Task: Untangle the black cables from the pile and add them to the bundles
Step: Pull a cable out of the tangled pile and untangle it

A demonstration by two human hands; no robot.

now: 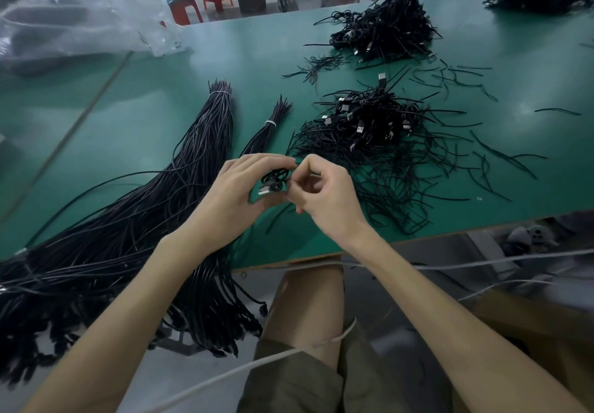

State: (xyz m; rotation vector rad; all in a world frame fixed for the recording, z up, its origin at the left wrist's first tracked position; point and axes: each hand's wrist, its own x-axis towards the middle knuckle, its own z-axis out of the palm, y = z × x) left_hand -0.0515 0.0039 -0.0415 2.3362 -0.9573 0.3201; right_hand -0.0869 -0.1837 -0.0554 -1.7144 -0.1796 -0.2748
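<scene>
Two hands meet over the near edge of the green-topped bench (144,97). Left hand (238,190): grip curled round a small coiled black cable with a silver USB plug (273,182), plug end toward the palm. Right hand (324,197): grip pinching the right side of the same coil, thumb and forefinger closed on it; exact contact point too small to tell. Coil is held just above the bench, between the bundles on the left and the near pile on the right.

Left of the hands: thick bundle of long black cables (193,168), white tie near its far end, near ends hanging over the bench edge. Just right of it: thin bundle of black cables (268,129), also white-tied.

Right: tangled pile of black cables with USB plugs (369,123), loose short black strands (450,78) scattered around it. Farther back: second tangled black pile (385,26). Far left: crumpled clear plastic bag (80,20).
</scene>
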